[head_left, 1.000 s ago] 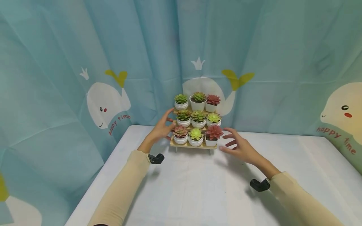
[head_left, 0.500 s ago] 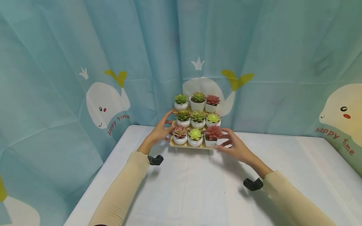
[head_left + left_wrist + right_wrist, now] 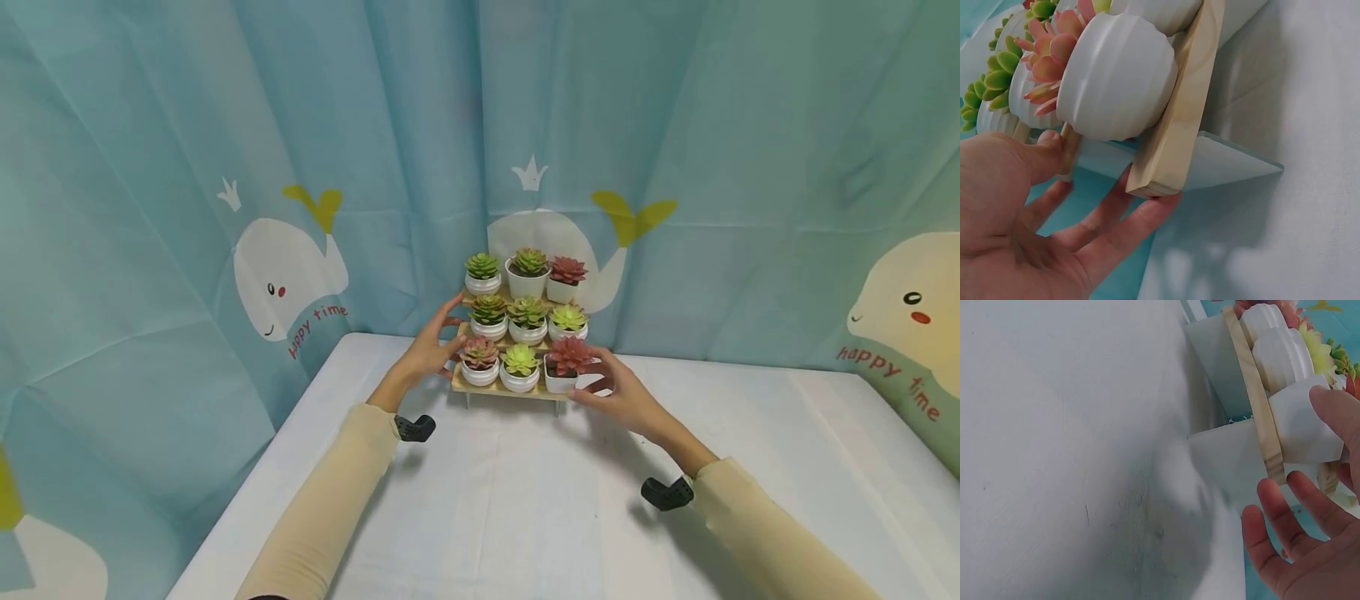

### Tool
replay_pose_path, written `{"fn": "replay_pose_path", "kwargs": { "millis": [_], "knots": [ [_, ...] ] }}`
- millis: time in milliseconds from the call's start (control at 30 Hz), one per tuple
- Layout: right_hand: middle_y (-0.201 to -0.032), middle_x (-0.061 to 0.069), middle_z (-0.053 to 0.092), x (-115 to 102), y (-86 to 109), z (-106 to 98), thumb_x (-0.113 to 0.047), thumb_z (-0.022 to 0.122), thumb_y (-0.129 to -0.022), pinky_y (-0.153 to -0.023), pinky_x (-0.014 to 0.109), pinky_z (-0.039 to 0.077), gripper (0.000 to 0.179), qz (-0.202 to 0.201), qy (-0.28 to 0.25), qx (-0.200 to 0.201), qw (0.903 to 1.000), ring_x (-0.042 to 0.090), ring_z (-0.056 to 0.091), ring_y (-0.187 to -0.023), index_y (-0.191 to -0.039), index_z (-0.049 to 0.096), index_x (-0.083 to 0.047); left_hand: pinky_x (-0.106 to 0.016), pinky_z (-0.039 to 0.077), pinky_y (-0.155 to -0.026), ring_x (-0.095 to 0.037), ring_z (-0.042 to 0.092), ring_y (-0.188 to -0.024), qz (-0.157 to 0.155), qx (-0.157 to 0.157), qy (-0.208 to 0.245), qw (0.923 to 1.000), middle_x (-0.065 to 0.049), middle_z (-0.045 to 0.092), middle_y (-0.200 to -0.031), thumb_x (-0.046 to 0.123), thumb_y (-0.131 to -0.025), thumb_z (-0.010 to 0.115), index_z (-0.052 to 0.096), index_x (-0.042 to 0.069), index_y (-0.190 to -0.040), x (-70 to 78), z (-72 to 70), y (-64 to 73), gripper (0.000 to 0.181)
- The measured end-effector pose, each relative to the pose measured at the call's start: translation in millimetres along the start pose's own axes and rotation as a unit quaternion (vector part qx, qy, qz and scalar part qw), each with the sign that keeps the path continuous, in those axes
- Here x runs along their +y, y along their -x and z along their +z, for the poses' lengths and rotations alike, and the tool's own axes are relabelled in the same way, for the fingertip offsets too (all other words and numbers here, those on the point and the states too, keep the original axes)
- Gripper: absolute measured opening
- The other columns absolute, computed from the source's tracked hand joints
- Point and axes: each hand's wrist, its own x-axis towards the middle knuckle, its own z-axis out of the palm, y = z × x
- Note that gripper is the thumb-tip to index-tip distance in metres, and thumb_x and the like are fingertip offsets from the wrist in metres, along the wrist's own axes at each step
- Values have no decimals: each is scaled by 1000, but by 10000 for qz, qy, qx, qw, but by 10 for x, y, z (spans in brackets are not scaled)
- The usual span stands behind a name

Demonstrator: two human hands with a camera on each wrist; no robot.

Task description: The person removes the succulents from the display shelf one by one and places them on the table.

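A three-tier plant stand with pale wooden shelves (image 3: 495, 387) and clear legs (image 3: 1232, 159) stands at the table's far edge. Small succulents in white pots (image 3: 1116, 78) fill its tiers, green, yellow-green (image 3: 520, 358) and red. My left hand (image 3: 426, 352) is at the stand's left side, fingertips touching the end of the bottom shelf, thumb near the middle one. On the other side, my right hand (image 3: 626, 396) has its thumb against the white square pot (image 3: 1307, 419) of the front red succulent (image 3: 568, 357). Its fingertips lie at the bottom shelf's end (image 3: 1274, 469).
The table (image 3: 480, 500) has a white cover. A blue curtain (image 3: 420, 125) printed with whales hangs right behind the stand and along the left side. A dark wrist device (image 3: 667, 493) sits on each forearm.
My right hand has moved left, from beside the stand to touching its right side. My left hand stays at the left side. The view has shifted slightly; the stand appears still.
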Motion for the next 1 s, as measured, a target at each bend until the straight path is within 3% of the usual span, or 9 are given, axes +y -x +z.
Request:
{"fn": "replay_pose_path", "kwargs": {
  "millis": [100,567,833,1000],
  "knots": [
    [-143,24,52,-11,0,8,-15,79,-94,-97,55,52,73,23,-54,-2,10000,50,60,-117,-153,37,-4,-61,58,-62,-38,69,-88,51,71,-28,10000,-19,34,-156,12,-109,53,15,40,-165,-14,10,-7,74],
    [-139,22,56,-15,-30,24,-20,78,-95,-96,50,54,73,182,70,59,9998,32,67,-108,-153,39,-3,-63,58,-62,-37,69,-85,222,85,-69,9997,-16,38,-155,12,-108,54,16,40,-165,-45,4,-3,74],
    [-129,23,64,-20,-57,45,-17,76,-96,-91,42,56,51,19,86,200,9998,35,67,-104,-138,52,-2,-64,58,-65,-32,70,-83,169,62,-1,9998,-17,37,-156,11,-108,54,16,39,-165,-63,-5,-17,74],
    [-129,22,64,-32,-66,54,-17,77,-95,-91,42,56,51,70,-13,221,9997,35,67,-105,-137,53,-3,-65,58,-66,-33,71,-84,160,53,15,9999,-18,37,-156,10,-108,54,17,40,-165,-56,-11,-17,74]
  ]
}}
